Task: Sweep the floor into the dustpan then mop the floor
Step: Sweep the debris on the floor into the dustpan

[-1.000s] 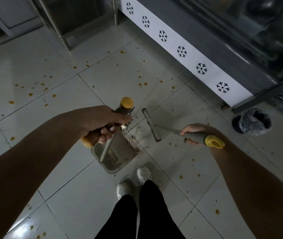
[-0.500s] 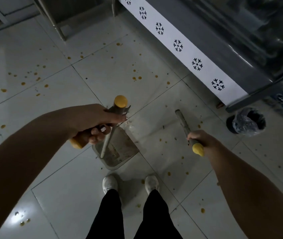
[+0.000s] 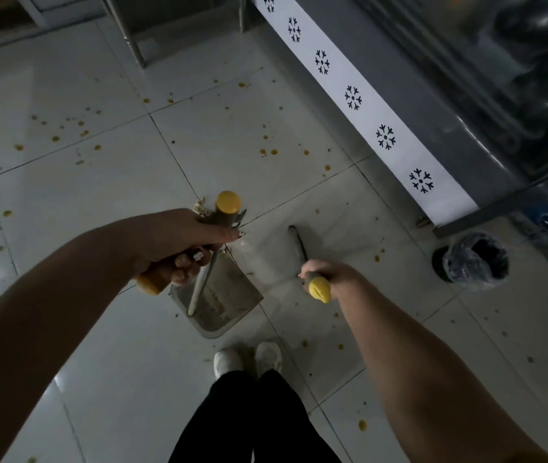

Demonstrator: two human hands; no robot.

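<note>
My left hand (image 3: pixel 179 243) is closed around the yellow-capped handle (image 3: pixel 227 208) of a grey metal dustpan (image 3: pixel 229 302), which rests on the tiled floor just ahead of my white shoes (image 3: pixel 249 359). Some grit lies inside the pan. My right hand (image 3: pixel 329 274) grips the yellow-tipped end of the broom handle (image 3: pixel 319 289); the broom head (image 3: pixel 296 238) touches the floor to the right of the pan's mouth. Small bits of debris (image 3: pixel 244 243) lie by the pan's lip, and orange spots (image 3: pixel 267 152) dot the tiles.
A grey cabinet with a white snowflake-patterned strip (image 3: pixel 386 138) runs along the right. A small bin lined with a plastic bag (image 3: pixel 473 259) stands on the floor at its corner. Metal table legs (image 3: pixel 128 38) stand at the top.
The broom has swung from lying across the pan's mouth to pointing away from me, then drawn closer to the pan. My left hand keeps the dustpan in place.
</note>
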